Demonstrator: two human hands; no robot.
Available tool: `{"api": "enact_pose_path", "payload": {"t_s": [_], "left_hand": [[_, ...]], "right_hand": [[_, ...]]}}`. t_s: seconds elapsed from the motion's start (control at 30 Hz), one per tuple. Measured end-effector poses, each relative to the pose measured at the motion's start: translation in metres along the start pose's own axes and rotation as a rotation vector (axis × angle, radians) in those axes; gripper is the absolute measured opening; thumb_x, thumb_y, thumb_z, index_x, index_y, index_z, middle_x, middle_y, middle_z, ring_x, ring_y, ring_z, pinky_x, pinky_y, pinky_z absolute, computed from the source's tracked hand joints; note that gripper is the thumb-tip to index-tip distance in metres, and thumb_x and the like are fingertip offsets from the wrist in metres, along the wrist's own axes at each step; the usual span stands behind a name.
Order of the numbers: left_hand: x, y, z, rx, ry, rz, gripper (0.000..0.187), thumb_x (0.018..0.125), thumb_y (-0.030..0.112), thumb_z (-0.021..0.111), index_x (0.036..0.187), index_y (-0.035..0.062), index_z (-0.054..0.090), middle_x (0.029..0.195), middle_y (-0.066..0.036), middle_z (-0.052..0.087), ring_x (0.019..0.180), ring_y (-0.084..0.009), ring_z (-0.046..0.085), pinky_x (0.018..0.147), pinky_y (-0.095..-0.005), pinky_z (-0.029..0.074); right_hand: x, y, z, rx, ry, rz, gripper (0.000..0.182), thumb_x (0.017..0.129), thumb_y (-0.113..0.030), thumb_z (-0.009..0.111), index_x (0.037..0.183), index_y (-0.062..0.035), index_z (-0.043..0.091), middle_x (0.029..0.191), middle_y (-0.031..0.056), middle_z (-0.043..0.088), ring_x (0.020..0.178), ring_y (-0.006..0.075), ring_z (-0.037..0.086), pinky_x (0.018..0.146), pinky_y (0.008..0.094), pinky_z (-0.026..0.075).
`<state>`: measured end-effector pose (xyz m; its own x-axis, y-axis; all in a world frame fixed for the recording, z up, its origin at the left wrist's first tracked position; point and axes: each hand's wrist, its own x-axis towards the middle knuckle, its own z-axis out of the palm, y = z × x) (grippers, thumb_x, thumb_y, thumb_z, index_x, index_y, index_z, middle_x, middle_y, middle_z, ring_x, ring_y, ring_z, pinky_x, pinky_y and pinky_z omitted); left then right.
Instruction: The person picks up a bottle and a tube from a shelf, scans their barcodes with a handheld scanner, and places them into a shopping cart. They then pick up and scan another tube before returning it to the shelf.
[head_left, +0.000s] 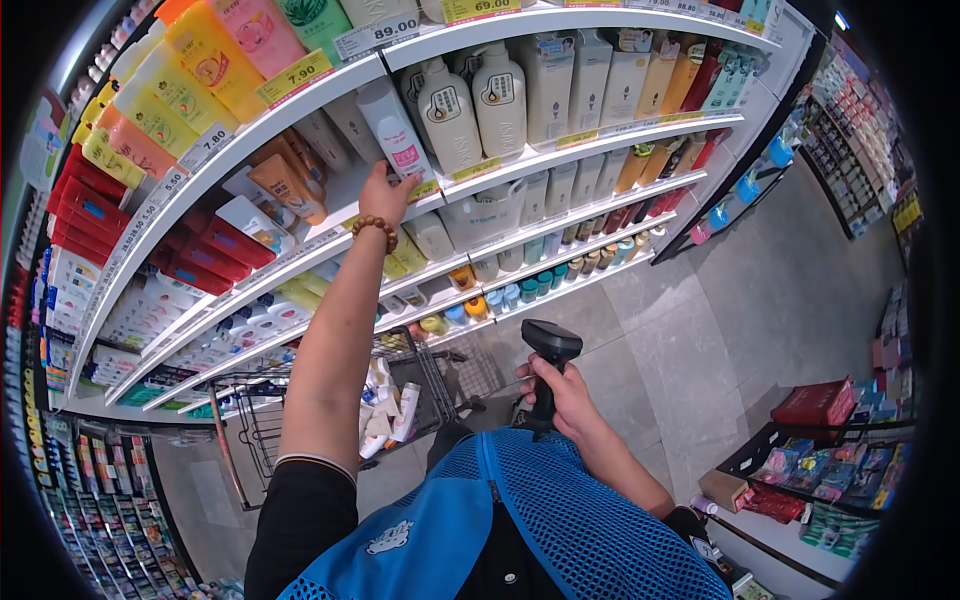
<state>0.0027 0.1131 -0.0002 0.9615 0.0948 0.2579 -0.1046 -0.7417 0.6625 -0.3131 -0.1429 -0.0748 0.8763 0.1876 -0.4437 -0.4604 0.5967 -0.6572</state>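
Note:
My left hand (388, 195), with a beaded bracelet on the wrist, reaches to the shelf and has its fingers closed around the lower end of a white bottle (392, 125) with a pink label. The bottle leans slightly at the shelf's front. Part of its base is hidden by my fingers. Two white pump bottles (449, 115) stand just to its right. In front of my body, my right hand (566, 392) is wrapped round the handle of a black barcode scanner (551, 342), its head pointing up and away from me.
A wire shopping cart (262, 425) with several packages and a white tube (407, 410) stands below my left arm. Yellow and orange bottles (205, 50) fill the upper left shelf. Behind on the right is a low display (790, 450). Grey tiled floor (690, 350) runs along the aisle.

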Motion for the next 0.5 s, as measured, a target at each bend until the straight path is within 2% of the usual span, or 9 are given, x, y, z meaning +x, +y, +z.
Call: {"api": "enact_pose_path", "payload": {"t_s": [0.37,0.5], "left_hand": [[-0.0053,0.0033,0.0005,-0.020,0.016,-0.003,0.048,0.081,0.029,0.077,0.113,-0.0024,0.061,0.102,-0.018,0.071,0.092,-0.0290,0.070,0.082,-0.0373,0.054],[-0.0040,0.0009,0.0016,-0.041,0.043,0.015,0.048,0.079,0.030,0.077,0.113,-0.0006,0.063,0.095,-0.018,0.072,0.087,-0.0311,0.070,0.078,-0.0394,0.054]], "right_hand": [[-0.0016,0.0007,-0.0020,-0.011,0.013,0.003,0.023,0.098,-0.023,0.060,0.112,-0.0053,0.057,0.101,0.0105,0.067,0.080,0.0134,0.064,0.064,0.0246,0.052],[-0.0011,0.0003,-0.0005,-0.013,0.023,0.011,0.023,0.098,-0.023,0.060,0.112,-0.0053,0.056,0.100,0.0104,0.066,0.079,0.0135,0.063,0.063,0.0246,0.052]]}}
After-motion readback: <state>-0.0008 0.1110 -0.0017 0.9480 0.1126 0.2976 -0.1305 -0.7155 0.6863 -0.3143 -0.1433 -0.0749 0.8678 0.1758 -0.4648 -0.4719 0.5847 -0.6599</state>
